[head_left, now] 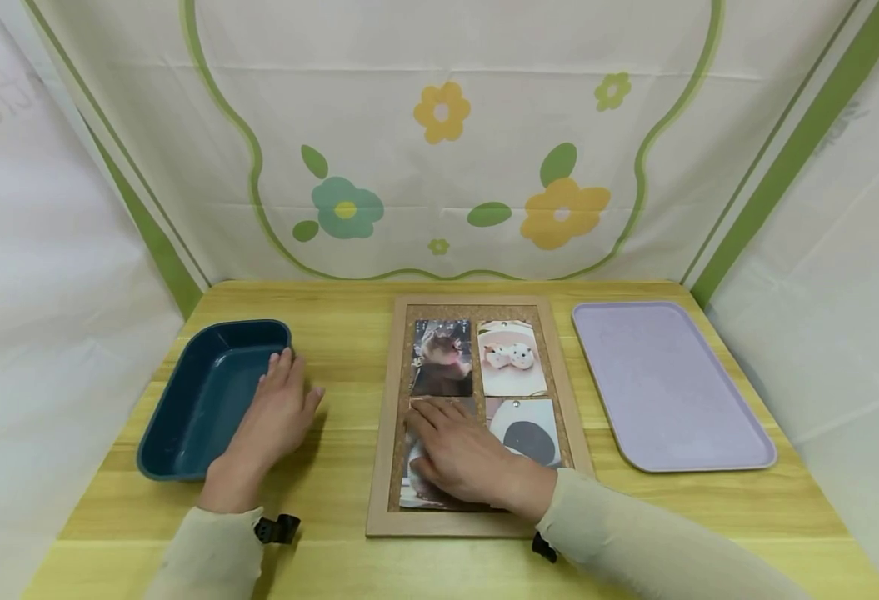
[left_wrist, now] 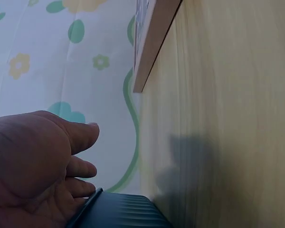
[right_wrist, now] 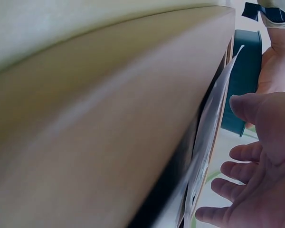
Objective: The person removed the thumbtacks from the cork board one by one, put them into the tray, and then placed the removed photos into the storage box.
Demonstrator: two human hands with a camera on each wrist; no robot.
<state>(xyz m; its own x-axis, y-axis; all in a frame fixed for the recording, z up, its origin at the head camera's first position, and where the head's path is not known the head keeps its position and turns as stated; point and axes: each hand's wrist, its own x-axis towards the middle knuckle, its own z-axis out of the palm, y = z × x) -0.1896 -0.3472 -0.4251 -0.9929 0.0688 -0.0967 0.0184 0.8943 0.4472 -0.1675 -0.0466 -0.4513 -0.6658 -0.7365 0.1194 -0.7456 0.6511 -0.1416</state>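
A wood-framed corkboard (head_left: 381,467) lies mid-table with photo cards on it. The upper left photo (head_left: 439,358) shows an animal in dark tones, and the upper right photo (head_left: 512,358) shows two white figures on a plate. Over the lower left photo (head_left: 418,493) my right hand (head_left: 465,450) lies palm down, hiding much of it; its fingers look relaxed in the right wrist view. The lower right photo (head_left: 521,425) carries a dark round shape and a pin at its top. My left hand (head_left: 274,412) rests at the right rim of a dark teal basin (head_left: 207,392), fingers extended.
On the right side of the wooden table (head_left: 342,358) lies a lilac tray (head_left: 664,383) with a raised rim. A white cloth (head_left: 379,125) with printed flowers stands behind the table, and white cloth sides flank it.
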